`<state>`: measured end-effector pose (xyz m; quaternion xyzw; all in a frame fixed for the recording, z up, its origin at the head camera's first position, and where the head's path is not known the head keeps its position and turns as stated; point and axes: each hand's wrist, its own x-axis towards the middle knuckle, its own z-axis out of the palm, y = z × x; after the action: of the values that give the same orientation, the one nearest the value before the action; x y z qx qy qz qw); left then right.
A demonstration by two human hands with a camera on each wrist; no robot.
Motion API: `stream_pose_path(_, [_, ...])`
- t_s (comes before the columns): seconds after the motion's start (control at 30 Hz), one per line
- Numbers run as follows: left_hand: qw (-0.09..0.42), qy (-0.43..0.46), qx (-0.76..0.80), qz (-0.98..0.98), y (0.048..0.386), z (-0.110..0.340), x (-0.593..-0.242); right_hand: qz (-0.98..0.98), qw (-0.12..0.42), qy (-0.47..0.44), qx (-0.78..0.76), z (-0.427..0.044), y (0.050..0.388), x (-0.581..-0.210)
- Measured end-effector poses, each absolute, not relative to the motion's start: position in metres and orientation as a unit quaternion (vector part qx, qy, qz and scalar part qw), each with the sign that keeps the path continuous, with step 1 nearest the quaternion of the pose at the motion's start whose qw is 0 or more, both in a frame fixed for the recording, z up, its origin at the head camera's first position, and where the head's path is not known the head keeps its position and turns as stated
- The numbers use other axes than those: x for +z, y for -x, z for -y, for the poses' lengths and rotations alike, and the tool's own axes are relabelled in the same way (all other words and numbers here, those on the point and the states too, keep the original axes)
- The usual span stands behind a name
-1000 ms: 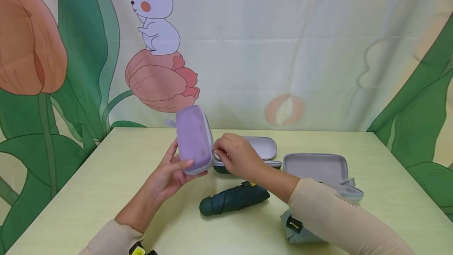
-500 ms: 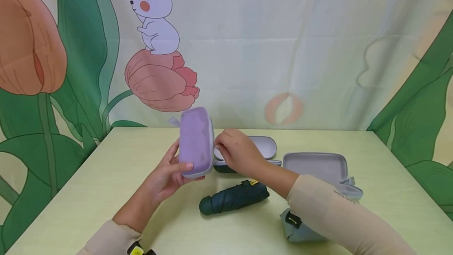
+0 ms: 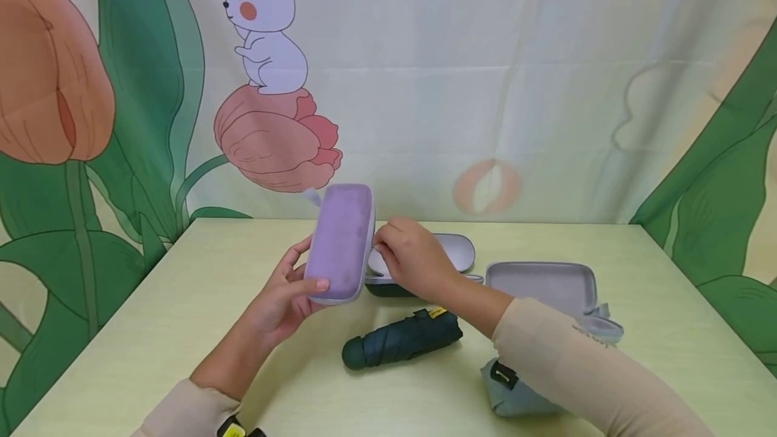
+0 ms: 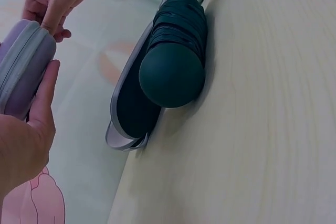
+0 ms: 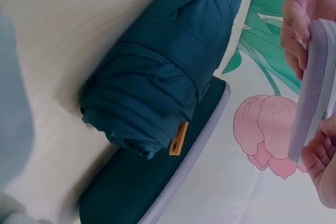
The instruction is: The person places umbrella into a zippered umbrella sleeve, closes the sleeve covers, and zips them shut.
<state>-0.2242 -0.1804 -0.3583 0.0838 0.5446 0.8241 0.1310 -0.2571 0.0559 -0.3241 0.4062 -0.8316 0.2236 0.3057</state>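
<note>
Clock positions are using the head view, with the purple case as dial centre. A printed backdrop is hanging at 12, behind the surface. At 3, well apart, an open grey case is lying partly hidden by a sleeve; nearer, also at 3, an open dark-green case is resting behind the right hand. The purple case is being held above the surface, its top leaning slightly toward 1. Its moulded shell is looking stiff and is probably weighing little; its smooth-looking faces may be allowing some slip, so a grip across the long sides at the lower end is seeming best, keeping clear of the zipper. Its contents are not showing. At 5, a folded dark-green umbrella is lying on the surface; at 4, a grey-blue bundle is sitting partly hidden by the sleeve. The left hand, at 8, is gripping the purple case's lower end, thumb on the front face. The right hand, at 3, is pinching at the zipper; its fingertips are hiding any pull. A ribbon tab is protruding at 11.
</note>
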Motion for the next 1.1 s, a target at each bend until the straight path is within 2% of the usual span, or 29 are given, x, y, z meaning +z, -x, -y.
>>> stream_pose_path(0.5, [0.083, -0.055, 0.853, -0.513, 0.222, 0.177, -0.357, 0.833, 0.322, -0.389, 0.225, -0.057, 0.261, -0.322])
stream_pose_path(1.1, [0.067, -0.014, 0.862, -0.503, 0.222, 0.181, -0.356, 0.842, 0.332, -0.365, 0.220, -0.065, 0.268, -0.325])
